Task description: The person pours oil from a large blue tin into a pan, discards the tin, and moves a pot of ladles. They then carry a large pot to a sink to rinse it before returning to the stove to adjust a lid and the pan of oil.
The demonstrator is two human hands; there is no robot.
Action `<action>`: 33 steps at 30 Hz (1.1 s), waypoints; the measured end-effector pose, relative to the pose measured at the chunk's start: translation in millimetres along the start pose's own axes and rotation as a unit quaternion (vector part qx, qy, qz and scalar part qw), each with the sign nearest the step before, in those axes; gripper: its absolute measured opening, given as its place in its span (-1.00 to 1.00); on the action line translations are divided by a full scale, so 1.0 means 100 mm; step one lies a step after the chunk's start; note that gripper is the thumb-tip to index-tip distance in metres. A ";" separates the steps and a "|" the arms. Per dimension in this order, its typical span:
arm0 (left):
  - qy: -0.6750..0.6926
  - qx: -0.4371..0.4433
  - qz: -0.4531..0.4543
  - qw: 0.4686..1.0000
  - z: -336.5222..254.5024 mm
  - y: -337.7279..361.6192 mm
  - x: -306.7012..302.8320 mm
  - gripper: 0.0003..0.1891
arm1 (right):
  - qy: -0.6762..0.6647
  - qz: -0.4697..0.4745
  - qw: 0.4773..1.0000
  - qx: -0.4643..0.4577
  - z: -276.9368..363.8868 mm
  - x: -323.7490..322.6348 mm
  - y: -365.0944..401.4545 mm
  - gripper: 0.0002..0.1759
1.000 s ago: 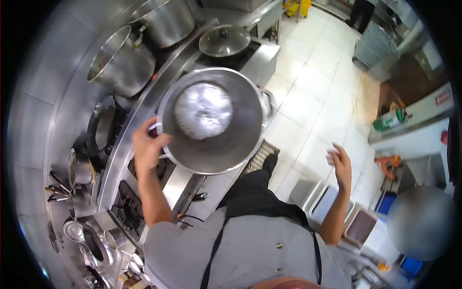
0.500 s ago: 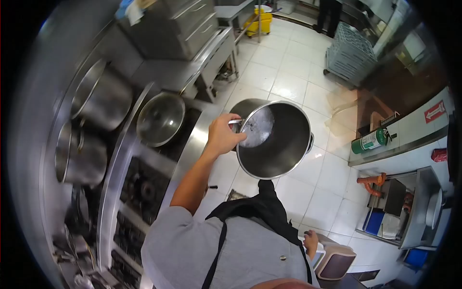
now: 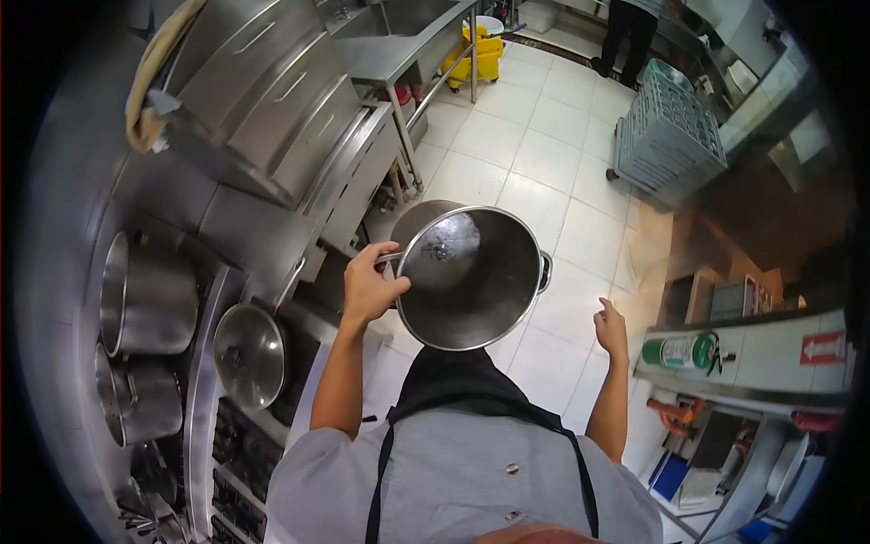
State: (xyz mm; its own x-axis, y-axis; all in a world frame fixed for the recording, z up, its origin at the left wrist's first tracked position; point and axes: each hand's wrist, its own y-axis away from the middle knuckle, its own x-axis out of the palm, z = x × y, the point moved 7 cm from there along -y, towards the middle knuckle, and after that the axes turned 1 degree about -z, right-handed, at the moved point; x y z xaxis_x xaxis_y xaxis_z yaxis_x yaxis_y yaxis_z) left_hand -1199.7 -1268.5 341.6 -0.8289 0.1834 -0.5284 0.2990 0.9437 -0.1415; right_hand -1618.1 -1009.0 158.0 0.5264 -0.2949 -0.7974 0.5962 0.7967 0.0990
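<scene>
A large steel stockpot [image 3: 503,295] hangs tilted in front of me over the tiled floor, its open mouth facing up toward me. My left hand [image 3: 370,288] is closed around the loop handle on the pot's left side, thumb near the rim. Light glints on the wet-looking inner wall, and nothing else shows inside. The pot's other handle [image 3: 546,272], on the right, is free. Away to the right of it, my right hand [image 3: 613,325] is raised with nothing in it, fingers loosely bent and apart.
Left, a long-handled pan [image 3: 249,363] sits on the stove, with two big pots [image 3: 154,295] behind. Ahead stand a steel drawer cabinet [image 3: 263,100], a yellow mop bucket [image 3: 480,59] and stacked grey racks [image 3: 669,136]. A person [image 3: 627,36] stands far off. A green cylinder [image 3: 680,352] is at right.
My right hand has come up from low by the beige bin and moved forward. The pot, still in my left hand, has shifted left in view. The stove sits lower in the picture.
</scene>
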 end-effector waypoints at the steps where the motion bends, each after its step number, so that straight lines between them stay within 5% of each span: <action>1: 0.002 -0.001 -0.004 1.000 0.07 -0.24 0.07 -0.51 | 0.002 0.001 1.000 -0.004 0.01 0.06 -0.33 -0.55; 6: 0.131 -0.058 -0.037 0.989 0.30 -1.51 0.43 -0.49 | 0.030 0.104 0.994 0.032 -0.82 1.20 -1.39 -0.58; 8: 0.139 -0.043 -0.066 0.987 0.31 -2.08 0.58 -0.52 | 0.005 0.247 0.952 0.182 -1.56 1.78 -1.29 -0.52; 9: 0.141 -0.029 -0.091 0.985 0.30 -2.34 0.64 -0.54 | -0.028 0.304 0.912 0.273 -1.49 1.77 -1.13 -0.53; 15: 0.168 -0.020 -0.124 0.978 0.04 -3.92 0.88 -0.53 | -0.100 0.352 0.862 0.350 -1.91 1.89 -1.40 -0.67; 19: 0.252 0.008 -0.191 0.949 -0.11 -4.77 0.70 -0.50 | -0.081 0.370 0.861 0.340 -1.95 1.94 -2.54 -0.70; 23: 0.324 0.042 -0.322 0.889 -0.14 -5.33 0.46 -0.58 | -0.056 0.384 0.889 0.243 -1.82 2.03 -4.68 -0.71; 25: 0.334 0.061 -0.379 0.861 -0.06 -5.52 0.25 -0.62 | 0.034 0.348 0.919 0.183 -1.27 1.95 -6.08 -0.57; 27: 0.306 0.058 -0.422 0.852 0.01 -5.64 0.02 -0.64 | 0.201 0.170 0.957 -0.121 -0.54 1.91 -7.56 -0.46; 28: 0.280 0.055 -0.463 0.839 0.05 -5.64 -0.08 -0.67 | 0.162 0.201 0.965 -0.053 0.04 1.74 -8.18 -0.44; 30: 0.261 0.047 -0.495 0.828 0.11 -5.72 -0.20 -0.67 | 0.085 0.075 0.979 -0.172 1.39 1.42 -9.13 -0.54; 33: 0.212 0.042 -0.553 0.805 0.10 -5.91 -0.23 -0.65 | -0.033 0.053 0.969 -0.237 3.38 1.04 -9.76 -0.63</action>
State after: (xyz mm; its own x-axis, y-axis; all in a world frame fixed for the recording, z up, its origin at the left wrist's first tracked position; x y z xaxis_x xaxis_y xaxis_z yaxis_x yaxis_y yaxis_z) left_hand -1352.5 -1833.2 429.0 -0.6914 -0.6615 0.2906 -0.7164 0.5754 -0.3947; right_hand -1940.5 -1995.8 179.2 0.6169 -0.2189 -0.7560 0.1993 0.9727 -0.1190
